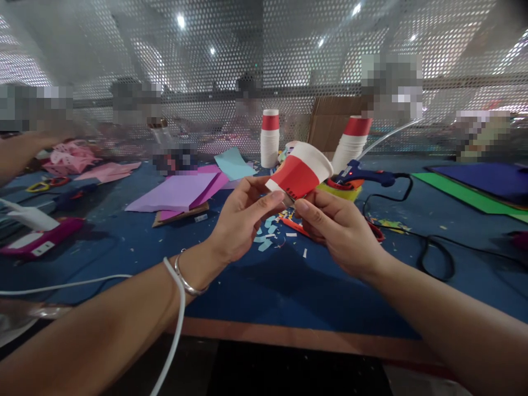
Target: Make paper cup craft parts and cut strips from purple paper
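Above the table's middle, a red and white paper cup point(297, 171) is tilted on its side, its white rim up to the right. My left hand point(243, 217) is closed around the base end, the thumb pressed on the white band. My right hand point(340, 231) pinches the cup's lower side near a dark leaf-like print; whether a small piece is also between those fingertips, I cannot tell. Blue paper scraps point(266, 236) lie below the cup. Behind my right hand rests a blue glue gun point(367, 175) with a lit red light.
Two cup stacks, one upright point(270, 140) and one leaning point(351, 144), stand at the back. Purple paper point(177, 192) lies left, green paper point(462, 195) right. A black cord point(437, 258) loops at right; a pink power strip point(43, 239) sits left. A white cable point(177, 319) crosses my left forearm.
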Demonstrator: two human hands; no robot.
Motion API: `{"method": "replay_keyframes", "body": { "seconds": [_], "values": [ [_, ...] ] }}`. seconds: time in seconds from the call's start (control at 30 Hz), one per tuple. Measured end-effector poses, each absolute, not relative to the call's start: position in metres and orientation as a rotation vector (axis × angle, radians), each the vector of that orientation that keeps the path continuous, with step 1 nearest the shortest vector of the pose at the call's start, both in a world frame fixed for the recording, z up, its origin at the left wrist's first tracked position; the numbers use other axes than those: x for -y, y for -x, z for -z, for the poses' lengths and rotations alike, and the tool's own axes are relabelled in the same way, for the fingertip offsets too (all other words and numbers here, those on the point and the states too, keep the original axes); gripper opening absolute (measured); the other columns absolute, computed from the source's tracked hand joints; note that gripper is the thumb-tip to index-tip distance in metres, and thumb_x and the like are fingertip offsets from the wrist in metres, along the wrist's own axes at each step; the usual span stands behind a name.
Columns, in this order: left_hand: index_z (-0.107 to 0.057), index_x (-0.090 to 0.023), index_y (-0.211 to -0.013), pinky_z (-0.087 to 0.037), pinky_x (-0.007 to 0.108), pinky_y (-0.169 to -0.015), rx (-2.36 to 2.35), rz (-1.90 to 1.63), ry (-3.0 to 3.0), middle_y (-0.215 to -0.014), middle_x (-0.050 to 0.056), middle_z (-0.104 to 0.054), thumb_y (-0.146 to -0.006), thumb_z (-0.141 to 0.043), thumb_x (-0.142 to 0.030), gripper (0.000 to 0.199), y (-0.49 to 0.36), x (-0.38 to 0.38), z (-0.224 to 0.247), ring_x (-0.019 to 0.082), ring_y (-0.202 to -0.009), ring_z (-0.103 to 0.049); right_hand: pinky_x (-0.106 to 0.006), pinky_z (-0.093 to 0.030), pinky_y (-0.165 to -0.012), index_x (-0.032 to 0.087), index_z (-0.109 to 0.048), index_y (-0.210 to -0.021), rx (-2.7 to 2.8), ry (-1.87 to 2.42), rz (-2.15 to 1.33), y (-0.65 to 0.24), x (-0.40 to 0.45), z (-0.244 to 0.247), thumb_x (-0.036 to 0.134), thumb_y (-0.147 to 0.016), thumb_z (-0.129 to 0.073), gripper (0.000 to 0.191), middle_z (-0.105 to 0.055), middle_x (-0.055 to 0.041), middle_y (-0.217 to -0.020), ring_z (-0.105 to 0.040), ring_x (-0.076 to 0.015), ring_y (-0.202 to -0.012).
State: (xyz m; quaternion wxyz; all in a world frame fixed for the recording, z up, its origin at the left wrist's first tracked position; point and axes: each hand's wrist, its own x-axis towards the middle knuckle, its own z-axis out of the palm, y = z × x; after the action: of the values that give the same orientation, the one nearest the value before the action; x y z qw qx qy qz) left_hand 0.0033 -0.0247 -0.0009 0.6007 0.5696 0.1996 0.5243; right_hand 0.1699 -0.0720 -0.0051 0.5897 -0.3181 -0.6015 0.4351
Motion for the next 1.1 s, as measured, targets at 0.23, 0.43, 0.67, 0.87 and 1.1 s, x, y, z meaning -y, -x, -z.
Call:
{"method": "replay_keyframes", "body": {
  "seconds": [0.23,0.43,0.67,0.87,1.1],
  "values": [
    [-0.062,-0.022,-0.100,-0.056,0.030,-0.089,-0.421,-1.262,-1.432,-0.101,0.001,-0.073,-0.084,-0.080,-0.029,0.025,-0.0023,0.0276,-0.0026,0.015,-0.094,-0.069,-0.027,-0.021,-0.045,0.019,-0.058,-0.075,1.445,0.728,-0.962,-0.1707,0.0739,0.0027,0.041,-0.093,-0.070,0.031,-0.039,0.0087,-0.058,-0.026,-0.0053,-0.048],
    [-0.063,-0.023,-0.100,-0.056,0.031,-0.089,-0.432,-1.269,-1.488,-0.102,0.001,-0.071,-0.084,-0.081,-0.028,0.024,-0.0002,0.0269,-0.0029,0.016,-0.095,-0.068,-0.026,-0.023,-0.046,0.019,-0.056,-0.074,1.471,0.750,-0.900,-0.1713,0.0749,0.0024,0.041,-0.095,-0.067,0.032,-0.039,0.0084,-0.058,-0.027,-0.0056,-0.049],
    [-0.062,-0.022,-0.100,-0.055,0.029,-0.087,-0.432,-1.265,-1.520,-0.101,0.002,-0.070,-0.085,-0.080,-0.028,0.025,-0.0008,0.0239,0.0001,0.014,-0.093,-0.066,-0.025,-0.022,-0.046,0.019,-0.056,-0.075,1.469,0.812,-0.858,-0.1706,0.0738,0.0071,0.043,-0.095,-0.067,0.033,-0.039,0.0082,-0.060,-0.027,-0.0054,-0.050],
    [-0.059,-0.022,-0.100,-0.054,0.027,-0.082,-0.432,-1.314,-1.588,-0.099,0.001,-0.067,-0.086,-0.079,-0.026,0.024,-0.0013,0.0250,0.0012,0.013,-0.091,-0.064,-0.025,-0.021,-0.045,0.019,-0.054,-0.074,1.496,0.849,-0.783,-0.1699,0.0740,0.0086,0.044,-0.095,-0.066,0.035,-0.040,0.0074,-0.060,-0.029,-0.0057,-0.050],
    [-0.059,-0.020,-0.102,-0.055,0.027,-0.081,-0.420,-1.312,-1.696,-0.099,0.002,-0.067,-0.087,-0.077,-0.025,0.025,0.0006,0.0248,-0.0011,0.013,-0.090,-0.064,-0.024,-0.027,-0.047,0.018,-0.056,-0.075,1.540,0.892,-0.695,-0.1712,0.0763,0.0048,0.041,-0.095,-0.064,0.032,-0.044,0.0051,-0.062,-0.037,-0.0070,-0.053]
  ]
}}
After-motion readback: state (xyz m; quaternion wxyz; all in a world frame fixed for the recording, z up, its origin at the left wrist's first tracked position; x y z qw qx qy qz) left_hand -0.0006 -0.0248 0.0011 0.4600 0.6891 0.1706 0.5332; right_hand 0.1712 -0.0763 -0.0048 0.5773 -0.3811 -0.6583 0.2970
